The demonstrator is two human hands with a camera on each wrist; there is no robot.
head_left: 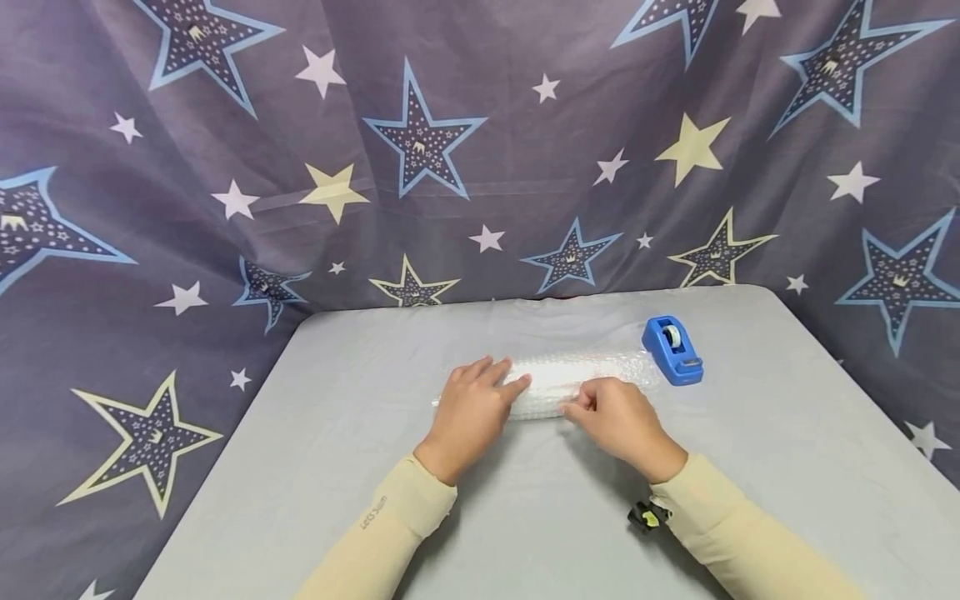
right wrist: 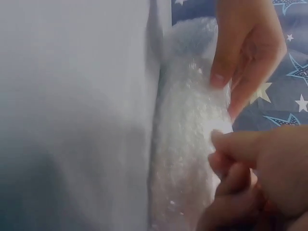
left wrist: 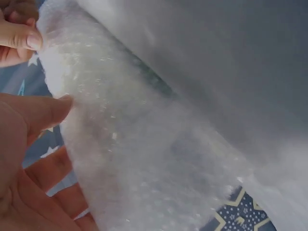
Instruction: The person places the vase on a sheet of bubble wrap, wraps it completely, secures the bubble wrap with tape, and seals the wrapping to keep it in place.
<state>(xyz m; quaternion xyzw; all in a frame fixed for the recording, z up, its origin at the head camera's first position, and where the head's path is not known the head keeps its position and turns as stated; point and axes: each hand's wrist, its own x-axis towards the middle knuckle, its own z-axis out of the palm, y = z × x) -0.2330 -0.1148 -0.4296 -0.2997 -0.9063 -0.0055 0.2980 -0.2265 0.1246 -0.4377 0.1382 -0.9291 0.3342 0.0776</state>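
A long bundle in clear bubble wrap (head_left: 551,379) lies crosswise on the grey-covered table; what is inside is hidden by the wrap. My left hand (head_left: 468,408) rests on the bundle's left part, fingers extended over the top. In the left wrist view, the left thumb lies against the wrap's edge and the other fingers reach behind it. My right hand (head_left: 617,418) pinches the wrap's near edge, right of the middle. The right wrist view shows that hand (right wrist: 260,168), thumb against curled fingers at the bubble wrap (right wrist: 185,130).
A blue tape dispenser (head_left: 673,350) with a roll in it stands at the bundle's right end. The table (head_left: 525,533) meets a star-patterned curtain (head_left: 465,83) at its far edge. A small black and yellow object (head_left: 647,517) sits at the right cuff.
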